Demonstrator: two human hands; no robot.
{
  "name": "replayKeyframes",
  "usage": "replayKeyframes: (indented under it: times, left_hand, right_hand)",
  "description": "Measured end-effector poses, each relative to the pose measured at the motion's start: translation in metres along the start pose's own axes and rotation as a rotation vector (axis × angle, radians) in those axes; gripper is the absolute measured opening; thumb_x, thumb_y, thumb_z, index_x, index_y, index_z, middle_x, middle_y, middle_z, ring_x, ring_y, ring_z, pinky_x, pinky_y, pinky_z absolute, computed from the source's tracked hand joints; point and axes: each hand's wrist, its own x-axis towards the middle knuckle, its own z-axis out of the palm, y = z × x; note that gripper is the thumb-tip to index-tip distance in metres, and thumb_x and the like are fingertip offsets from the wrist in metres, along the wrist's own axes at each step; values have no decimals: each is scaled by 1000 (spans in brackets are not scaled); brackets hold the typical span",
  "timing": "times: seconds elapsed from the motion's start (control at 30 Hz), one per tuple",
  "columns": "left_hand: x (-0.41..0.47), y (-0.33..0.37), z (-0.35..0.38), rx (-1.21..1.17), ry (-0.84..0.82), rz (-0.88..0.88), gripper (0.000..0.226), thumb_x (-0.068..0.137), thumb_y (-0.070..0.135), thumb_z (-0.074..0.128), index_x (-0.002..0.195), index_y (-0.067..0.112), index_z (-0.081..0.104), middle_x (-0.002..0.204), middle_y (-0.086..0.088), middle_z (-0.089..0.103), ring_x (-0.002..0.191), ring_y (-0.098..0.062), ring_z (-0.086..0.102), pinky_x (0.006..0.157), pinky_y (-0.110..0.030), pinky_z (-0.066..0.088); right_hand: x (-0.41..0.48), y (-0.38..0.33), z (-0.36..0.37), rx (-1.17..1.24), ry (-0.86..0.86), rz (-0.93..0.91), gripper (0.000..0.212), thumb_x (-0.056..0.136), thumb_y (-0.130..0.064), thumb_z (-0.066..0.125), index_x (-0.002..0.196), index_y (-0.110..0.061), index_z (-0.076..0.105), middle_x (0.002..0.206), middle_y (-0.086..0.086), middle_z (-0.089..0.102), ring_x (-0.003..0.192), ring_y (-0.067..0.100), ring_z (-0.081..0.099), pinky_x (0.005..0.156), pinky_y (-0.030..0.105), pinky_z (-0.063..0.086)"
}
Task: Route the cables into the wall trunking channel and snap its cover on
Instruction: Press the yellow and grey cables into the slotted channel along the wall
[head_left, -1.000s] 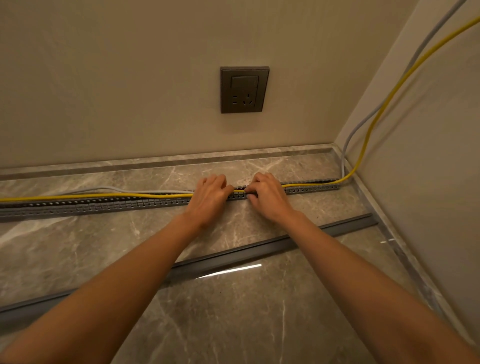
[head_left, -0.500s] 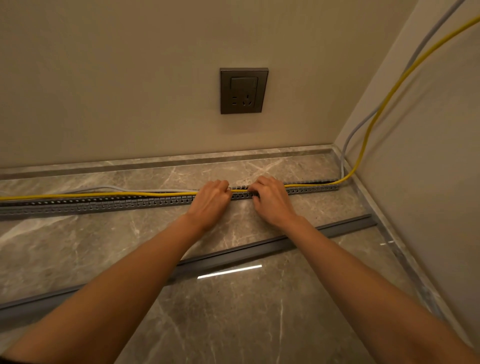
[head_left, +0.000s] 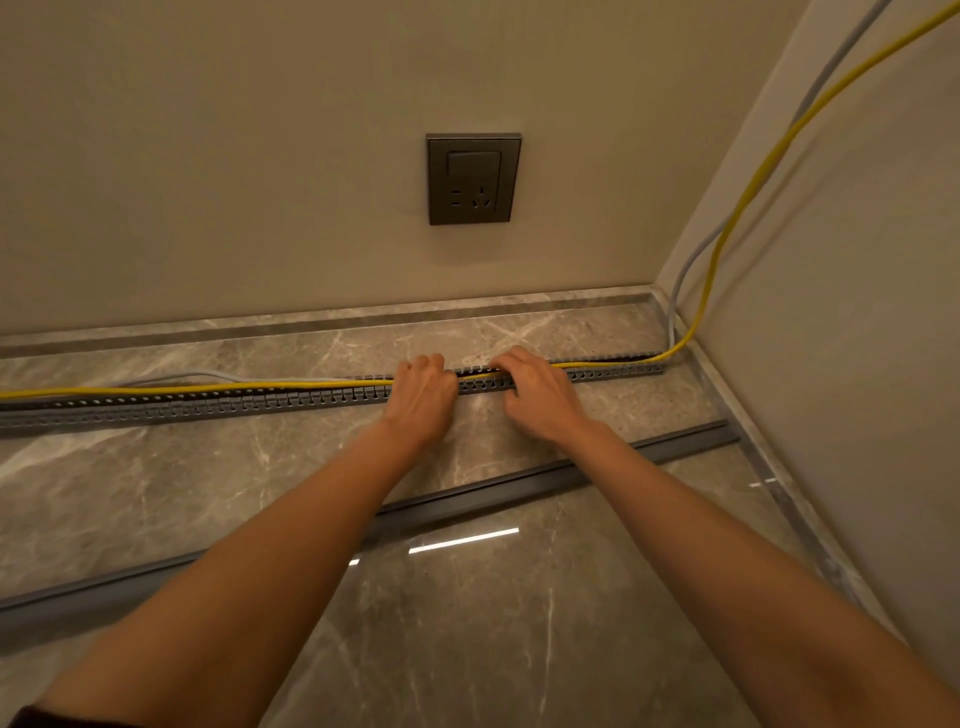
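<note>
A grey slotted trunking channel (head_left: 218, 406) lies across the marble surface, running left to right. A yellow cable (head_left: 208, 387) runs along its top and climbs the right wall; a pale grey cable (head_left: 691, 270) goes beside it. My left hand (head_left: 423, 400) and my right hand (head_left: 540, 395) rest side by side on the channel near its middle, fingers curled down over the yellow cable. To the right of my right hand the yellow cable sits inside the channel; to the left it lies on top. The long grey cover (head_left: 519, 486) lies loose nearer to me.
A dark wall socket (head_left: 472, 179) sits on the back wall above my hands. The right wall (head_left: 857, 364) meets the back wall in a corner near the channel's right end. A marble skirting strip (head_left: 311, 325) runs along the wall base.
Both hands have slid slightly left along the channel while staying pressed on the yellow cable. Little else differs.
</note>
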Motion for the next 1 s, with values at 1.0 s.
replayKeyframes:
  times: [1.0]
  left_hand:
    - [15,29,-12,-764,49,-186,42,92,-5,44,133,1,44,134,-18,45,121,-31,48,106,-38,39]
  right_hand:
    - [-8,35,-17,-1,137,166,36,88,-9,47,122,0,55,127,15,55,120,29,44,102,36,37]
